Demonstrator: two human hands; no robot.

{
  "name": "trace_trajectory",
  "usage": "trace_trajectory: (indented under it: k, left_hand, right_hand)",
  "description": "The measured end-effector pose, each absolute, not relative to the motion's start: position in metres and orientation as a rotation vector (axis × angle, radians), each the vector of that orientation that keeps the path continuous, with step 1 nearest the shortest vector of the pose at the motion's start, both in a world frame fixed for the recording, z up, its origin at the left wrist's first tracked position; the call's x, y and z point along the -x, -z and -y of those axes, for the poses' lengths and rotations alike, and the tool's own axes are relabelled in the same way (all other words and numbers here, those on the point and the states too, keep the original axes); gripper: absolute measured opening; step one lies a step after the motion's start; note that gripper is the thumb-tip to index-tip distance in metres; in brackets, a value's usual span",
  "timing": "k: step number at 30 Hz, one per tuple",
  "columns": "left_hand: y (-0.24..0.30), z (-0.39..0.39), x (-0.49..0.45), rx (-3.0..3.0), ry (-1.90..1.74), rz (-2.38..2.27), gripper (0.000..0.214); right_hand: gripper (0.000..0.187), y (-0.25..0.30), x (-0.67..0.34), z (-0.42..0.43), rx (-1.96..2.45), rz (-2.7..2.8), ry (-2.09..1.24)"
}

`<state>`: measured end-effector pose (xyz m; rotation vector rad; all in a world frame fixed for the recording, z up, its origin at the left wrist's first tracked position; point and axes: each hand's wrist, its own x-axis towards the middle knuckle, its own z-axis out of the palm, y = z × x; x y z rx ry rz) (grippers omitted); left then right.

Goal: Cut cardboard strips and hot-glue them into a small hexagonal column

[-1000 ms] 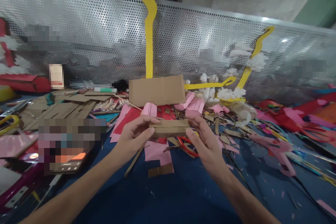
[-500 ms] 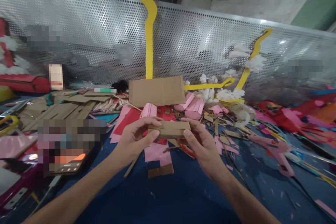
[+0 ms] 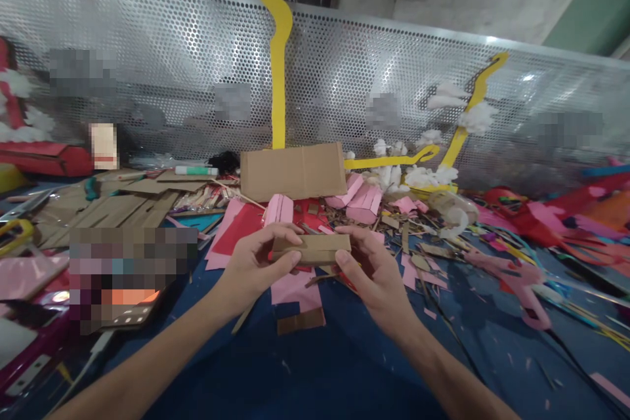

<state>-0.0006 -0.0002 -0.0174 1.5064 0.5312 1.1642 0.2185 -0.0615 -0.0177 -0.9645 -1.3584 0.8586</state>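
Note:
A small folded piece of brown cardboard point(image 3: 313, 249) is held above the blue table between both hands. My left hand point(image 3: 254, 266) pinches its left end with thumb below and fingers over the top. My right hand point(image 3: 373, 273) grips its right end the same way. Under the hands lie pink paper sheets point(image 3: 295, 289) and a small brown cardboard scrap point(image 3: 300, 321). Red scissors handles partly show beneath my right hand.
A larger cardboard panel point(image 3: 294, 170) stands behind, in front of a perforated metal screen point(image 3: 162, 72) with yellow hooked paper strips point(image 3: 278, 52). Pink folded boxes point(image 3: 365, 200), cotton tufts, cardboard sheets point(image 3: 113, 207) at left and red and pink scraps at right litter the blue table point(image 3: 319, 374).
Both hands have drawn the cardboard piece slightly down and left, tilting it a little; the grip stays the same.

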Motion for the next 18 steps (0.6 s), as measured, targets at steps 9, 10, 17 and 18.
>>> trace_trajectory:
  k: [9, 10, 17, 18]
  left_hand:
    - [0.0182, -0.0007, 0.0016, -1.534, -1.171, -0.549, 0.010]
    - [0.0188, -0.0008, 0.0013, -1.538, -1.170, -0.551, 0.010]
    - [0.0207, -0.0016, -0.0006, -1.670, -1.195, -0.566, 0.010]
    - [0.0202, -0.0015, -0.0004, -1.675, -1.194, -0.572, 0.010]
  right_hand:
    - [0.036, 0.0198, -0.2148, 0.0624, 0.976, 1.390, -0.832]
    - [0.036, 0.0197, -0.2146, 0.0625, 0.981, 1.389, -0.830]
    - [0.034, 0.0170, -0.2144, 0.0628, 0.981, 1.433, -0.831]
    - [0.034, 0.0167, -0.2143, 0.0629, 0.976, 1.436, -0.835]
